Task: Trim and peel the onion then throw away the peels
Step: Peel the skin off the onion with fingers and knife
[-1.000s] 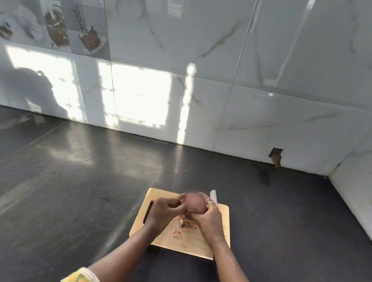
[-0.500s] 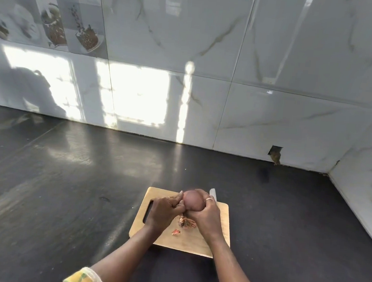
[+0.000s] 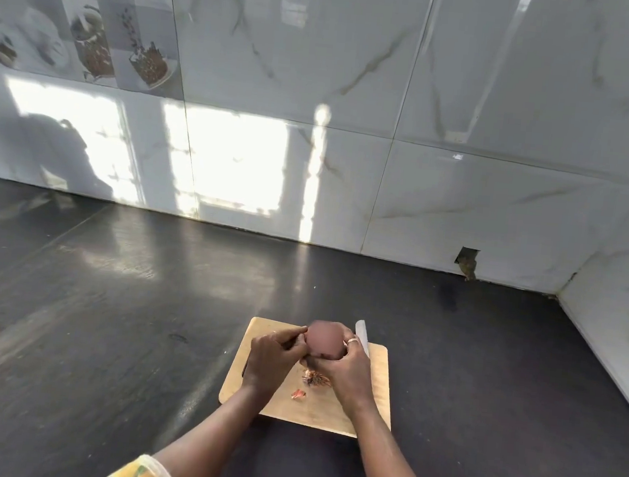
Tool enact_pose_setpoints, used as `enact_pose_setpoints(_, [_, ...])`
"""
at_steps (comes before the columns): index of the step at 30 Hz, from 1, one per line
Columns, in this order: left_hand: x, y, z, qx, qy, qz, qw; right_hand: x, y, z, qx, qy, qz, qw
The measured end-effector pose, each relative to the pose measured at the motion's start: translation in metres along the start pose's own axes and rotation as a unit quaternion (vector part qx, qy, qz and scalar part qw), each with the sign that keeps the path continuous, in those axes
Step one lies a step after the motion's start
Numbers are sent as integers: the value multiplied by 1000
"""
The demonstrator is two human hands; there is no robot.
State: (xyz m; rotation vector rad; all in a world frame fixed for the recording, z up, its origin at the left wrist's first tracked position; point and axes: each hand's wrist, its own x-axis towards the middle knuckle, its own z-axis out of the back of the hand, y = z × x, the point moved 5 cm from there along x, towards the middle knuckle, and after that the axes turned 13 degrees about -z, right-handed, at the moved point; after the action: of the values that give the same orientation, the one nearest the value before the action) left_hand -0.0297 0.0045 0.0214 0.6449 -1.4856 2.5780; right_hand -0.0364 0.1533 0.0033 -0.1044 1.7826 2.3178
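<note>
I am reading this as the peeling step. Both hands are holding the onion (image 3: 324,339) just above the far end of the cutting board (image 3: 374,417), which is lying on the dark worktop (image 3: 144,318). The left hand (image 3: 272,357) is pinching at the onion's left side with curled fingertips, and the right hand (image 3: 348,368) is cupping it from the right and below. A pale knife blade (image 3: 362,335) is sticking out past the right hand's ringed finger. I cannot tell whether that hand is also gripping the handle or the knife is simply lying on the board behind it. A tuft of trimmed peel (image 3: 315,378) and a smaller scrap (image 3: 298,393) are sitting on the board under the hands, so I am judging that at least one end is already off. Next I am expecting to need a firm nip on a loose edge of skin, drawn away while the other hand is turning the bulb. The onion is blurred, so I am not making out how much skin is left, and no bin is showing anywhere in view.
</note>
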Motion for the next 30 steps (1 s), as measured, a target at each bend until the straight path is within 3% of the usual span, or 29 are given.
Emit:
enact_pose_setpoints(5, [-2, -1, 3, -91, 15, -17, 996, 0, 1, 1, 7, 19, -3, 1000])
enact_pose_setpoints(11, [0, 0, 2, -88, -10, -20, 996, -4, 7, -2, 14, 45, 1, 999])
enact_pose_setpoints(19, [3, -9, 1, 39, -9, -81, 996, -3, 5, -4, 68, 64, -23, 995])
enact_pose_setpoints(30, [-1, -14, -2, 67, 3, -42, 997, -5, -2, -3, 122, 75, -42, 989])
